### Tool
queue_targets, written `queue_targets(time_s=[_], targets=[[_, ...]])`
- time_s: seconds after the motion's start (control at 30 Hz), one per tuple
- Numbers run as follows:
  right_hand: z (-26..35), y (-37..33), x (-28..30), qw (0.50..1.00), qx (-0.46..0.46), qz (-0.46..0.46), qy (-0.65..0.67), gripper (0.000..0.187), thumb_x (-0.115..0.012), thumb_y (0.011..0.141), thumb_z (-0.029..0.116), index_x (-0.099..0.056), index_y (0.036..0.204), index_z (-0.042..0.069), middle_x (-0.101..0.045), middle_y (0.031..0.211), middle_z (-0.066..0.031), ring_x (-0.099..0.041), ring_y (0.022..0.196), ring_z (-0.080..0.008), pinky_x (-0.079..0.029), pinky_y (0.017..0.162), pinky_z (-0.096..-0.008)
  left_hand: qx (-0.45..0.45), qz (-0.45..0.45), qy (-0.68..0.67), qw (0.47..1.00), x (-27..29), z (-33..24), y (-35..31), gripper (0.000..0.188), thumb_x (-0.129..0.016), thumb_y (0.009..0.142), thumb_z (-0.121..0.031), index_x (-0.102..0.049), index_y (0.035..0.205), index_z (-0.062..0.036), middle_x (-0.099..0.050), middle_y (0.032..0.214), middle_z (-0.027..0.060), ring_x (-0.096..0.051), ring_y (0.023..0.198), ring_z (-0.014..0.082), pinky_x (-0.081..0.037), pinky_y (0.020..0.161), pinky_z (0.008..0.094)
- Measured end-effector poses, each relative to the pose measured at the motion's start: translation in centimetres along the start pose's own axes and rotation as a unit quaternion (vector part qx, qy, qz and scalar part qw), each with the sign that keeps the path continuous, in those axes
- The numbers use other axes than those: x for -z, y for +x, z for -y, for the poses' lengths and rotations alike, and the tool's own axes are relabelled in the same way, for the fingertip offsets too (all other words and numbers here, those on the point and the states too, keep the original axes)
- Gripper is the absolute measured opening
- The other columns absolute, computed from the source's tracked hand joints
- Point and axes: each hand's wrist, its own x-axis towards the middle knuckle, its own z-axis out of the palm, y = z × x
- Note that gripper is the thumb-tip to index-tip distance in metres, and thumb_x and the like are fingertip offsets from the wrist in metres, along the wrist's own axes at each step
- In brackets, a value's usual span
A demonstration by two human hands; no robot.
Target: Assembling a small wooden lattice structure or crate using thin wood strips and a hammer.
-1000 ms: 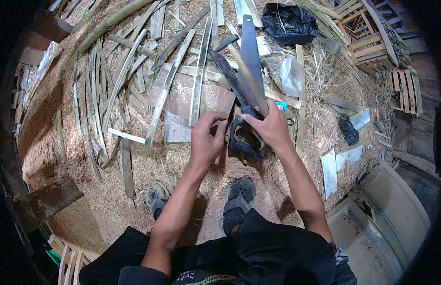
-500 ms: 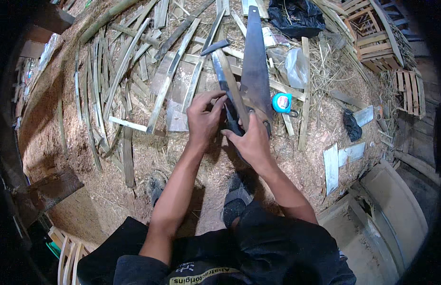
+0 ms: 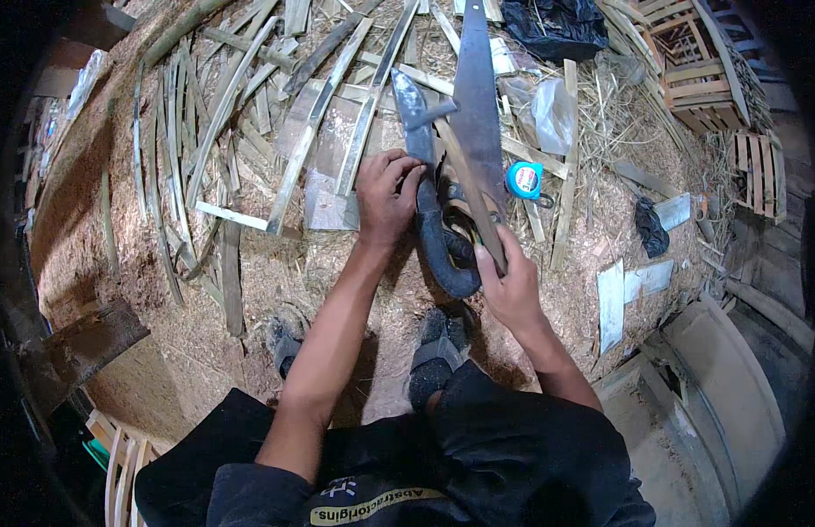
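Note:
My right hand [image 3: 517, 285] is closed round the lower end of the wooden handle of a hammer [image 3: 471, 183]. The hammer's grey metal head points away from me, over a long dark piece with a hooked lower end [image 3: 429, 224]. That piece has a flat, greyish upper end and a thick, black, rounded bend near my feet. My left hand [image 3: 390, 195] is at its left edge, fingers curled and thumb against the fingertips; whatever they pinch is too small to make out. A handsaw [image 3: 478, 105] lies just beyond the hammer, its handle partly covered.
A blue tape measure [image 3: 523, 180] lies right of the saw. Wooden strips [image 3: 315, 127] are strewn to the left over sawdust. At the back right are a black plastic bag [image 3: 552, 31], a clear bag [image 3: 552, 114] and slatted wooden crates [image 3: 702, 92]. Pale boards [image 3: 611, 307] lie at right.
My right hand has moved right and toward me with the hammer, and its head has shifted right. More of the dark hooked piece shows. My left hand stays nearly in place.

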Motion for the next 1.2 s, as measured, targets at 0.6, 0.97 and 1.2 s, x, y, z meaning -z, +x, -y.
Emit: queue_targets(time_s=[0.6, 0.97, 1.2], targets=[[0.9, -3.0, 2.7, 0.996, 0.02, 0.083, -0.028, 0.039, -0.052, 0.101, 0.013, -0.05, 0.132, -0.011, -0.063, 0.114, -0.0346, -0.064, 0.108, -0.0456, -0.053, 0.091, -0.0435, -0.02, -0.008, 0.01, 1.0, -0.4, 0.3, -0.1, 0.017, -0.076, 0.077, -0.004, -0.07, 0.093, -0.0029, -0.065, 0.098, 0.0121, -0.063, 0.092, 0.0313, -0.05, 0.08, 0.0409], [-0.4, -3.1, 2.2, 0.991, 0.094, 0.054, -0.076, 0.04, -0.054, 0.099, 0.009, -0.05, 0.132, -0.013, -0.063, 0.115, -0.0348, -0.066, 0.104, -0.0458, -0.056, 0.085, -0.0445, -0.018, -0.01, 0.009, 1.0, -0.2, 0.0, 0.0, 0.015, -0.077, 0.077, -0.006, -0.072, 0.091, -0.0042, -0.067, 0.097, 0.0111, -0.063, 0.091, 0.0302, -0.05, 0.08, 0.04], [-0.7, -3.5, 2.1, 0.99, 0.109, 0.041, -0.079, 0.041, -0.053, 0.099, 0.007, -0.047, 0.135, -0.013, -0.062, 0.117, -0.0342, -0.066, 0.104, -0.0463, -0.056, 0.084, -0.0455, -0.022, -0.014, 0.006, 1.0, -0.4, 0.2, -0.1, 0.016, -0.077, 0.077, -0.005, -0.072, 0.091, -0.004, -0.067, 0.097, 0.011, -0.063, 0.092, 0.0299, -0.05, 0.08, 0.0405]])
